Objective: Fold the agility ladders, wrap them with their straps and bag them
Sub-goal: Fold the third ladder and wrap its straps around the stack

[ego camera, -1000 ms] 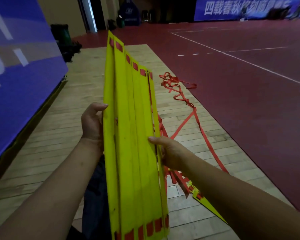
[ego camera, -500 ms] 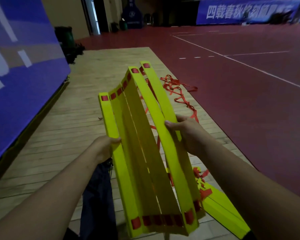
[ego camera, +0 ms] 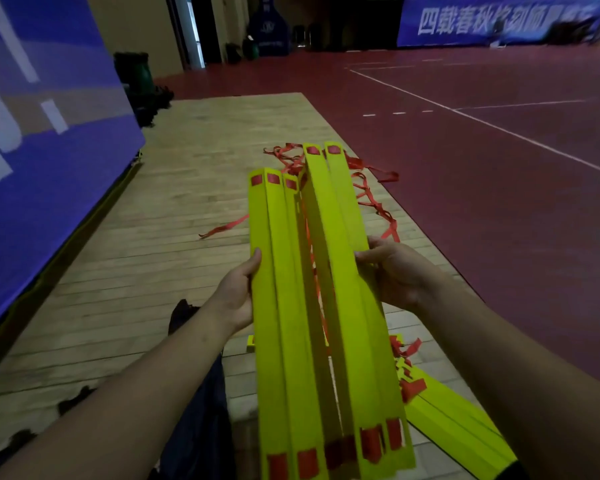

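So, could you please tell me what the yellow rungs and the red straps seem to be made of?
The yellow rungs look like stiff plastic with a matte finish: flat, straight, evenly coloured and without glare. The red straps look like thin fabric webbing, since they lie limp and tangled on the wooden floor. The weave itself is too blurred to confirm.

Dim indoor light, soft blur, wide-angle edge distortion
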